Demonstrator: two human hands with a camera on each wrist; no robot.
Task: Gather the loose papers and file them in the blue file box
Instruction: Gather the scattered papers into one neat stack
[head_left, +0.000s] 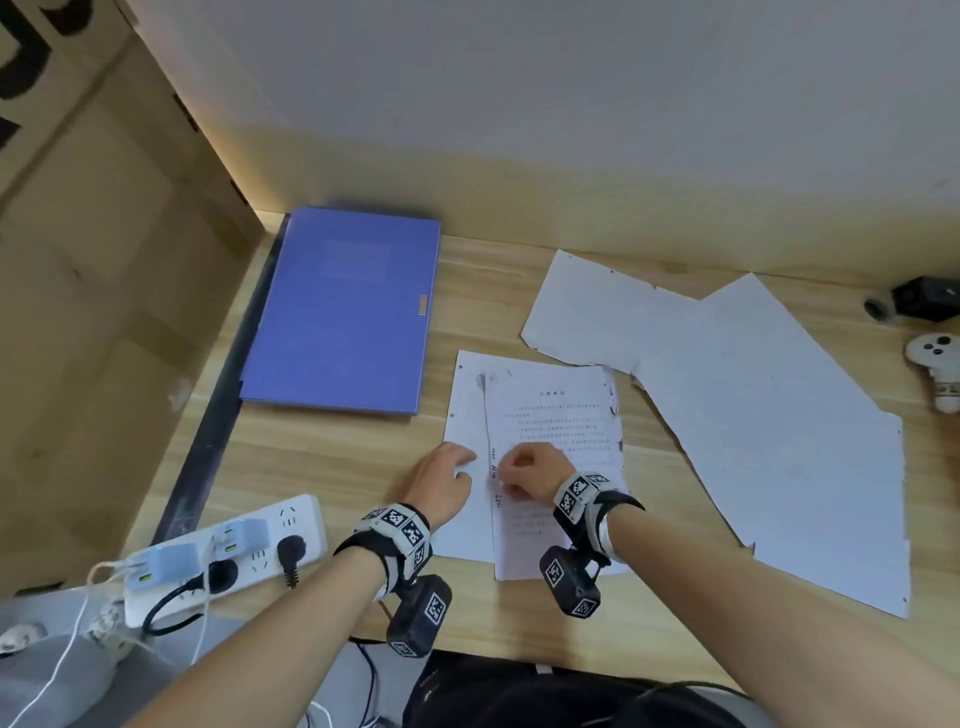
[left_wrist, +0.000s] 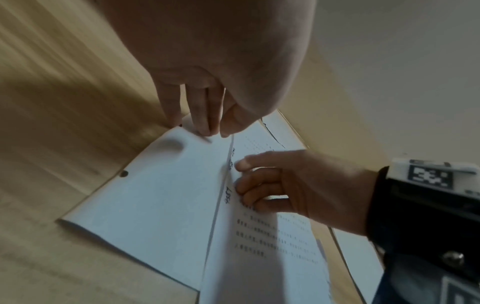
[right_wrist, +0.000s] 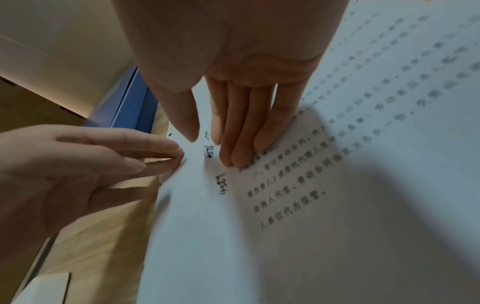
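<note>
The blue file box (head_left: 343, 312) lies flat and closed at the back left of the wooden desk (head_left: 322, 457). To its right a printed sheet (head_left: 561, 415) lies partly over a blank punched sheet (head_left: 467, 405). My left hand (head_left: 457, 467) presses straight fingers (right_wrist: 155, 144) on the blank sheet (left_wrist: 155, 195). My right hand (head_left: 511, 470) pinches the printed sheet's left edge (right_wrist: 218, 185) by some handwriting, thumb (right_wrist: 189, 127) at the edge and fingers (right_wrist: 233, 144) on top. More loose white papers (head_left: 727, 395) lie spread to the right.
A white power strip (head_left: 223, 551) with plugs and cables sits at the desk's front left. A large cardboard box (head_left: 104, 260) stands at the left. A black device (head_left: 919, 299) and a white controller (head_left: 935, 358) lie at the far right edge.
</note>
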